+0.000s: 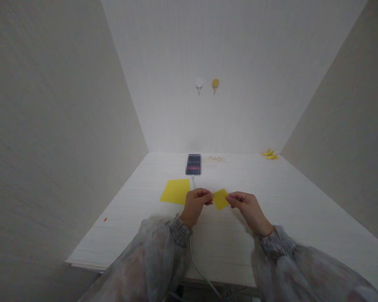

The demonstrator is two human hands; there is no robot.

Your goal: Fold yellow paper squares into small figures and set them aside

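A small yellow square of paper [220, 199] is held between my two hands, above the white tabletop. My left hand [197, 204] pinches its left corner between thumb and fingers. On the opposite side, my right hand [247, 209] grips the right corner the same way. The square is turned so its corners point up, down and sideways. Beside my left hand lies a larger yellow sheet of paper [176, 191], flat on the table and partly covered by that hand.
A phone [193, 164] with a blurred screen lies near the back wall, its white cable [195, 256] running under my left arm. Several folded yellow paper pieces [270, 154] sit at the back right corner. A red speck [105, 219] is at left. Two hooks [215, 83] hang on the wall.
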